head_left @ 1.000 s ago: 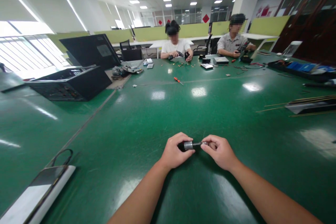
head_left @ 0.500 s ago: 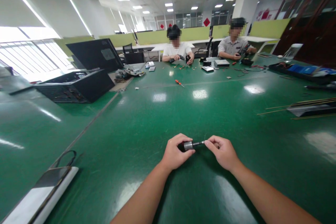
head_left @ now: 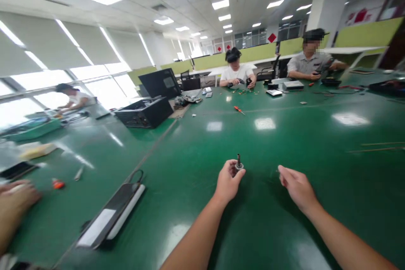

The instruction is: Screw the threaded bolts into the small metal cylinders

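Note:
My left hand (head_left: 230, 181) is wrapped round a small metal cylinder with a thin dark shaft (head_left: 238, 163). The shaft points upward above my thumb, and the lower body is hidden in my palm. To the right, apart from it, my right hand (head_left: 295, 183) is closed in a pinch just over the green table (head_left: 259, 215). Anything between those fingertips is too small to make out.
A long dark and white device (head_left: 118, 211) lies to the left, with another person's hand (head_left: 20, 196) beyond it. An open black computer case (head_left: 145, 112) and an orange screwdriver (head_left: 238, 110) are farther back. Two people sit across the table.
My right hand has come away from the shaft and moved right. My left hand has tilted the cylinder so its shaft points up. The view has turned left.

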Available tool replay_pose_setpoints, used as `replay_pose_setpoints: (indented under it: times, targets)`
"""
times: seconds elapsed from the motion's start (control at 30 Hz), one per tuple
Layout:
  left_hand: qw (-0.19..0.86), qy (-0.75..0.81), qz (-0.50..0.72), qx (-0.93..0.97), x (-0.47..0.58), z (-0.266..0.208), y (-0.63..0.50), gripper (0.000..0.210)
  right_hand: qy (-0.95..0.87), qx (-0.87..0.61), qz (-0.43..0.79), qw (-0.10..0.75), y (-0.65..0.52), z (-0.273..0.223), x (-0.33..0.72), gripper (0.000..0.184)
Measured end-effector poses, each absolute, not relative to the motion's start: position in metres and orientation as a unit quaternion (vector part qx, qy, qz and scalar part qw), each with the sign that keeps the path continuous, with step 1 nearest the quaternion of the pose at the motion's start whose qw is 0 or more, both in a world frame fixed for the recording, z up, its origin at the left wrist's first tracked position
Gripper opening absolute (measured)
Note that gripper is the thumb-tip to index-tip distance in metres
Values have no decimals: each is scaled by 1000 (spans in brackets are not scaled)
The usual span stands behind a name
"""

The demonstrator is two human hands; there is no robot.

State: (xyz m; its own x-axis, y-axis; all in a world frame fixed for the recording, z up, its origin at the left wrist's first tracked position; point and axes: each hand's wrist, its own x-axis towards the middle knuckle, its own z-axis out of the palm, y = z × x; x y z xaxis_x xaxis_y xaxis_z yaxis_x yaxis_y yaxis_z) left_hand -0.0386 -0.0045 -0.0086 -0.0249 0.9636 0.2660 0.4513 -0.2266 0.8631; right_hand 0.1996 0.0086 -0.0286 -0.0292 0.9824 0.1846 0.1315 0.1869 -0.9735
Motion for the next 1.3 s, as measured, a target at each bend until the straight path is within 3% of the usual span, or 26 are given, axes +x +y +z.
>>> replay_pose_setpoints:
  times: [0.1,0.27,0.43,0.57,0.63,0.7,0.8,0.87,0.97,1.03,1.3]
  targets:
    - [267,585,431,634,-64,3,-34,35,-582,-512,415,475,9,-36,204,55]
    - [232,647,372,624,-120,29,-112,24,-628,-490,415,439,4,-37,204,53]
    - [164,720,338,584,-172,22,-161,42,-697,-421,414,408,-16,-23,197,48]
    - [130,752,318,563,-195,14,-180,41,-719,-403,415,386,-27,-16,196,46]
    - [70,762,333,551,-194,17,-187,54,-721,-393,425,381,-28,-16,196,45]
    - [-54,742,378,551,-181,22,-190,65,-713,-377,464,365,-28,-16,194,42]
    - [-158,651,422,611,-139,28,-181,45,-681,-337,582,290,-30,-14,190,42]
    - [-93,582,414,694,-99,30,-165,35,-662,-291,643,251,-33,-11,188,42]
    - [48,436,421,794,-39,30,-135,46,-627,-206,708,250,-37,-8,185,39]
    - [105,385,450,799,-8,29,-117,39,-616,-198,717,260,-37,-8,185,44]
    - [100,472,501,719,-5,43,-106,13,-581,-193,737,287,-29,-8,187,42]
